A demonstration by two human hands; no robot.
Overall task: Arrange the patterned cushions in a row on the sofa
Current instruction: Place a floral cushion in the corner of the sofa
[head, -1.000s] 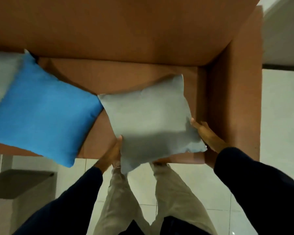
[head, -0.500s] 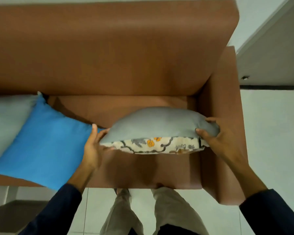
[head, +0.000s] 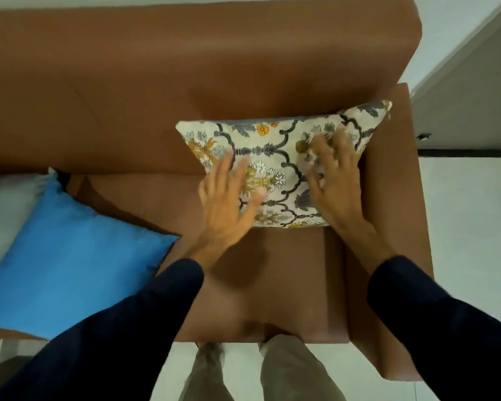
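a plump floral-print cushion leans on the smooth brown sofa backrest beside the right armrest. left hand and right hand press flat on it, fingers spread. a plain blue cushion lies well apart at the left.

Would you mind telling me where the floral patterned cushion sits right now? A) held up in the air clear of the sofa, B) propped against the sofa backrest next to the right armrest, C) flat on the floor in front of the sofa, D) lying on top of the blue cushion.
B: the floral patterned cushion leans on the backrest beside the right armrest, both open hands against its face.
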